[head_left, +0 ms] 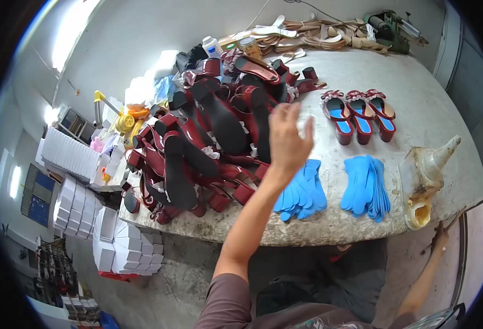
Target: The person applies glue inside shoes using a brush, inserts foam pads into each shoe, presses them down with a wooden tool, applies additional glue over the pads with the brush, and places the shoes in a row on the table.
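Note:
My left hand (291,137) is raised over the table beside a heap of dark red heeled sandals (219,126), its fingers apart and nothing visible in them. Many sandals lie with their black soles up. My right hand (442,239) is low at the table's right edge, closed round a thin dark stick (454,218) whose kind I cannot make out. Several blue insoles lie in two fanned stacks, a left stack (302,192) and a right stack (365,189). Farther back stand three red sandals (359,116) with blue footbeds and bows.
A stained, cream-coloured container (425,175) with a spout stands at the right edge. Strap-like tan pieces (324,35) and a green machine (389,30) are at the back. White boxes (126,244) are stacked left of the table (340,230); a yellow tool (122,119) lies behind the heap.

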Tool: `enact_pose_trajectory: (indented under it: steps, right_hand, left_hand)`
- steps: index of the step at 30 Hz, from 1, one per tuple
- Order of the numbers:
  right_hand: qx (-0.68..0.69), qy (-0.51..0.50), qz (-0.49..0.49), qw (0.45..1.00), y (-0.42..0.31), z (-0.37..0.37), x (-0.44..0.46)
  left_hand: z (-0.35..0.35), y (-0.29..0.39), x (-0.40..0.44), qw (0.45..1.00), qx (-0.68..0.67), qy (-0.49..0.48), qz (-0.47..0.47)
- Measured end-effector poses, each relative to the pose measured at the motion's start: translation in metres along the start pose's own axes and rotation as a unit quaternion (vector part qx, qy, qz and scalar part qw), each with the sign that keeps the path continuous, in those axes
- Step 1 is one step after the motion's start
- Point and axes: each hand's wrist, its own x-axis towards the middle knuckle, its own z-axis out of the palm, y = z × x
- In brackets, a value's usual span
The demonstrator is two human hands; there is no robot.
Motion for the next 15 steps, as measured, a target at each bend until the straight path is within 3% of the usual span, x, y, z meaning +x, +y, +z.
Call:
enact_pose_trajectory:
  steps: [1,3,5,7,8,10,11,13,15]
  right_hand:
    - [0.001,0.008,-0.006,1.0,-0.001,-0.004,-0.008]
    - [-0.139,0.132,-0.076,0.979,0.065,-0.009,0.0]
    - [-0.111,0.145,-0.279,0.943,0.119,-0.026,0.025]
    - [0.07,0.05,-0.074,0.994,0.103,-0.037,-0.022]
    - [0.069,0.058,-0.064,0.994,0.092,-0.042,-0.048]
    - [0.041,0.117,-0.218,0.968,0.023,-0.058,-0.108]
    - [0.038,0.125,-0.207,0.969,-0.002,-0.075,-0.132]
    - [0.206,-0.025,-0.052,0.977,-0.042,-0.112,-0.173]
    - [0.254,-0.041,-0.079,0.963,-0.066,-0.121,-0.199]
  left_hand:
    - [-0.023,-0.008,0.015,0.999,0.035,0.0,-0.017]
    - [-0.05,-0.013,0.047,0.983,0.138,-0.015,-0.123]
    - [-0.041,-0.037,0.069,0.955,0.24,-0.077,-0.154]
    - [-0.015,-0.081,0.075,0.948,0.267,-0.125,-0.117]
    - [-0.009,-0.09,0.085,0.945,0.276,-0.115,-0.132]
    - [-0.022,-0.069,0.088,0.947,0.273,-0.08,-0.15]
    - [-0.051,-0.033,0.085,0.952,0.262,-0.053,-0.152]
    - [-0.1,0.024,0.051,0.969,0.206,0.071,-0.114]
    - [-0.14,0.074,-0.01,0.989,0.037,0.086,-0.118]
